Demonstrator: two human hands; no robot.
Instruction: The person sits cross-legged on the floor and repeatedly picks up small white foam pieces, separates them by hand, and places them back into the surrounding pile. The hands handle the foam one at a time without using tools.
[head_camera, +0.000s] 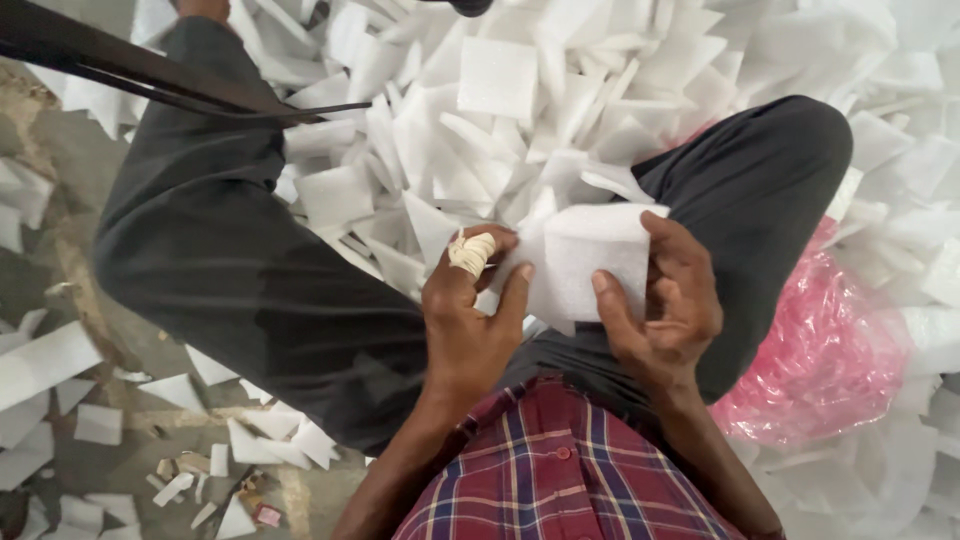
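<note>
Two hands (560, 310) on one foam sheet (590, 262)

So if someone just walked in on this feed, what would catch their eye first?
Probably the white foam sheet at centre, gripped between the left hand, which has a bandage-wrapped finger, and the right hand. Behind it, a heap of white foam offcuts fills the top. A crumpled pink plastic bag glows at the right.

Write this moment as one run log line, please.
left hand: grips white foam sheet, finger wrapped in tape | right hand: grips same sheet | around: foam pieces, pink plastic bag
</note>
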